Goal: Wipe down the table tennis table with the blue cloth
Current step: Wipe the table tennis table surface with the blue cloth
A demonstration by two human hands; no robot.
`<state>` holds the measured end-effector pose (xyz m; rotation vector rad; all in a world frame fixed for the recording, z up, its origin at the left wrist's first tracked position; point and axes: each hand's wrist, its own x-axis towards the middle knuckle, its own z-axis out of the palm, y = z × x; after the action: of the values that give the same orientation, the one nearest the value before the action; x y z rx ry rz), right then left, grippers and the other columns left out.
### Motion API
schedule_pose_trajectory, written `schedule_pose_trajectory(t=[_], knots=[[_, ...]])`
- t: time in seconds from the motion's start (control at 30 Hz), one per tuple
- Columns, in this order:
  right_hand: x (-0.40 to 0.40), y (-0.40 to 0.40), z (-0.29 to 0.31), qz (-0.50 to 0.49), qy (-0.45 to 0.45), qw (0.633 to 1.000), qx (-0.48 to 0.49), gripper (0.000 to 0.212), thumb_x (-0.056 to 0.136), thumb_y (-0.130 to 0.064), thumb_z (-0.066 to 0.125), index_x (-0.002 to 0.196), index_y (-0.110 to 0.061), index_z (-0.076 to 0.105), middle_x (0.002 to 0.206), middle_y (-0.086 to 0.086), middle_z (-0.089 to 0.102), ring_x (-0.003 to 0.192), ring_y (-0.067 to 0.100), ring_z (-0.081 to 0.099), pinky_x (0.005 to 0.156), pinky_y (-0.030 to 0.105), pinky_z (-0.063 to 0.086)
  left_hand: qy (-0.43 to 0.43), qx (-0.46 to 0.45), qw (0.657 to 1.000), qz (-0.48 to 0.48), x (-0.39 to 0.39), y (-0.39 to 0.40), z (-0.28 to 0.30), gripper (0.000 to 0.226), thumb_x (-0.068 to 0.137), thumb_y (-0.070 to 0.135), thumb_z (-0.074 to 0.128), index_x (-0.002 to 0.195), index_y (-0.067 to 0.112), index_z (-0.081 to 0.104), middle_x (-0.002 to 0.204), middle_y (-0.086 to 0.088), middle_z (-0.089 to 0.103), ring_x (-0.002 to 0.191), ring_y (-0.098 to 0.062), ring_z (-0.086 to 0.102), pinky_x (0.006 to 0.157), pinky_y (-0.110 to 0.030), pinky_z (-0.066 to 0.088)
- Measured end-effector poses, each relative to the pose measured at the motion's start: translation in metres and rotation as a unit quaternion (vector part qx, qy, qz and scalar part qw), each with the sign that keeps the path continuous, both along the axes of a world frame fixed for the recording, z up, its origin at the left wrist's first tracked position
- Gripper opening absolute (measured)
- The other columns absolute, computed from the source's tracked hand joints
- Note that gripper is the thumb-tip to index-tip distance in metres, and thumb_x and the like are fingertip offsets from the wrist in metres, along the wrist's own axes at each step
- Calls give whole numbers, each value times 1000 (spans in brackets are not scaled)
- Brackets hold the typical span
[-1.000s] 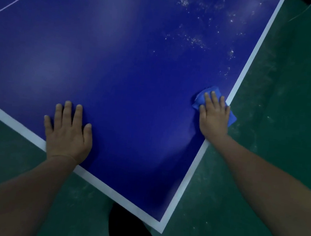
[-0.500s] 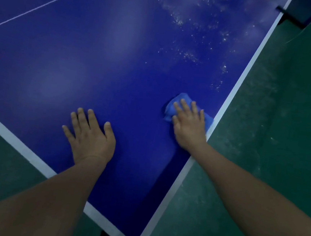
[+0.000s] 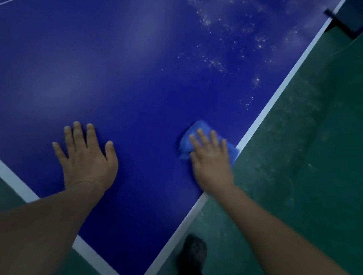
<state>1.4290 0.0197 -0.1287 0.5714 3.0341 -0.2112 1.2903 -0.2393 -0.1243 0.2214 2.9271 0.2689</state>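
We press the soft, light cloth (image 3: 201, 130) flat under our right hand (image 3: 212, 159), fingers (image 3: 202, 137) spread, near the worktop's (image 3: 116, 66) right edge; left hand (image 3: 88, 157) splayed flat.

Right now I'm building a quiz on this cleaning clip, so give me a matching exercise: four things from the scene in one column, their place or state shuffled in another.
Things:
1. left hand
2. right hand
3. blue cloth
4. white specks

Place or state:
A. scattered on the table beyond the cloth
B. flat on bare table surface
C. pressing on the cloth
D. bunched under fingers near the white side edge

Pairs: 1-B, 2-C, 3-D, 4-A
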Motion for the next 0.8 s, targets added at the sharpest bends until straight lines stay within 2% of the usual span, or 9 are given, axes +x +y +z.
schedule_pose_trajectory(t=[0.1,0.2,0.3,0.37,0.4,0.57,0.63,0.73,0.8], knots=[[-10,69,6,-164,-12,986,-5,57,103,-43,20,156,-24,31,165,1,23,153,32,13,122,57,11,2,1,1000,1,-1,2,0,71,102,52,20,161,15,9,169,-7,-3,155,-22,-12,123,-53,-9],[-24,64,6,-248,2,969,-16,53,107,-38,25,159,-24,22,168,0,14,154,32,5,123,57,4,3,-2,1000,2,0,3,-2,70,102,51,20,161,15,9,169,-6,-3,155,-22,-12,123,-52,-8],[-21,-2,2,-44,15,999,-9,53,103,-35,31,154,-22,35,163,5,28,151,37,20,121,60,16,1,1,1000,10,1,1,-2,69,101,50,21,161,16,10,169,-5,-3,154,-19,-13,124,-52,-8],[-6,-18,0,143,-6,990,-4,53,100,-37,33,152,-24,40,161,3,34,150,36,24,120,58,17,0,8,1000,13,1,0,-2,68,102,49,22,161,18,10,169,-3,-3,154,-18,-14,124,-51,-8],[-9,-3,2,179,-9,984,-9,53,100,-38,34,151,-25,41,160,3,35,150,35,25,120,58,17,0,12,1000,13,1,1,-2,66,103,48,23,161,20,10,169,-3,-3,154,-17,-14,124,-51,-8],[-42,108,9,-101,-23,995,-8,53,106,-40,27,157,-25,29,166,0,19,153,33,11,123,56,8,4,20,1000,14,2,1,-5,67,100,52,18,160,23,14,169,-4,-1,154,-15,-14,124,-51,-9],[-45,109,9,-139,-14,990,-3,53,107,-41,25,158,-25,25,167,-2,17,154,31,8,123,54,7,3,20,1000,17,1,1,-5,72,96,55,13,160,23,15,169,-4,0,154,-15,-14,124,-50,-9],[-37,61,4,-71,11,997,7,55,103,-40,25,153,-21,37,163,3,28,151,36,19,121,58,15,3,29,1000,12,1,1,-4,73,96,55,12,160,21,18,169,-6,2,155,-17,-12,124,-50,-9],[-25,24,1,74,5,997,-4,53,101,-39,32,151,-23,39,162,3,30,151,36,19,121,59,17,6,31,999,12,2,1,-3,73,96,53,14,160,19,20,169,-7,4,155,-18,-10,124,-50,-8]])
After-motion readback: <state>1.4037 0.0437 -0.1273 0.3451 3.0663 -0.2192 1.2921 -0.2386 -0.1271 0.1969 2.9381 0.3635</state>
